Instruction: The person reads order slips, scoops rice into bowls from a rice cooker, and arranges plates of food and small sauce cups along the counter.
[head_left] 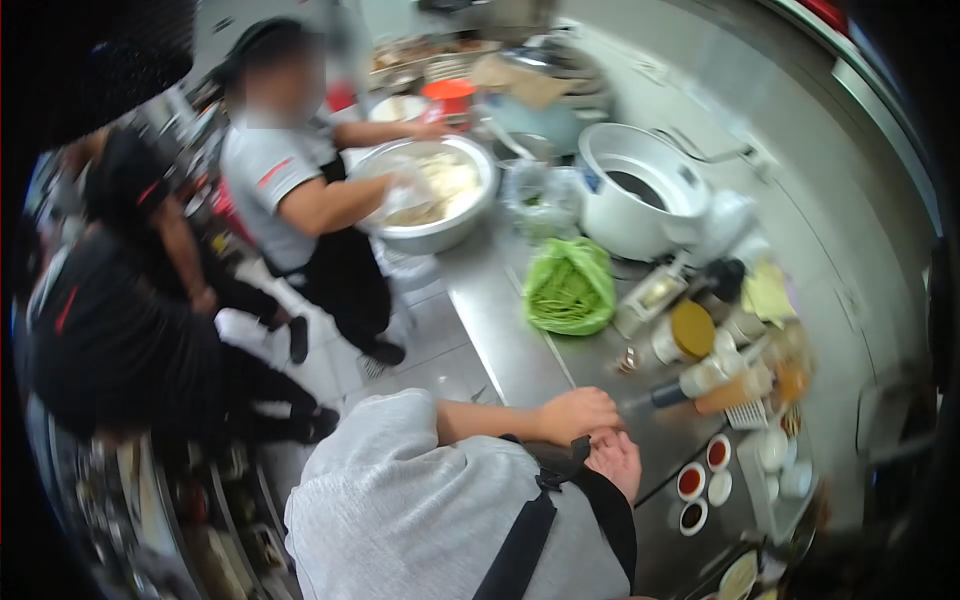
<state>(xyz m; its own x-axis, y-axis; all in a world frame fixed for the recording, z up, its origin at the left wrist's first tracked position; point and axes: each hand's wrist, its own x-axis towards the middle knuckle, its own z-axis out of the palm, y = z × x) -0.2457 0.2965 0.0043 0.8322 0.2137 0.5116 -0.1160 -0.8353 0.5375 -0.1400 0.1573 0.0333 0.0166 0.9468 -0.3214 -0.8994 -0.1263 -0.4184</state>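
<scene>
My left hand (pixel 580 415) reaches over the steel counter's near edge with its fingers curled closed. Just below it, my right hand (pixel 615 462) is touching or nearly touching it, its fingers bent in. Whatever lies between the fingers, if anything, is hidden. A black strap with a buckle (pixel 548 480) runs over my grey shirt beside the right hand. Close to my left hand lie bottles, one with a dark cap (pixel 668 393). Small cups of red sauce (pixel 691 481) and a cup of dark sauce (pixel 693 516) stand beyond my right hand.
A green bag of green beans (pixel 570 290), a jar with a yellow lid (pixel 685 330) and a white rice cooker (pixel 640 190) stand along the counter (pixel 480 290). A co-worker (pixel 300 180) handles white food in a large bowl (pixel 440 235). Two people in black (pixel 130 330) are at left.
</scene>
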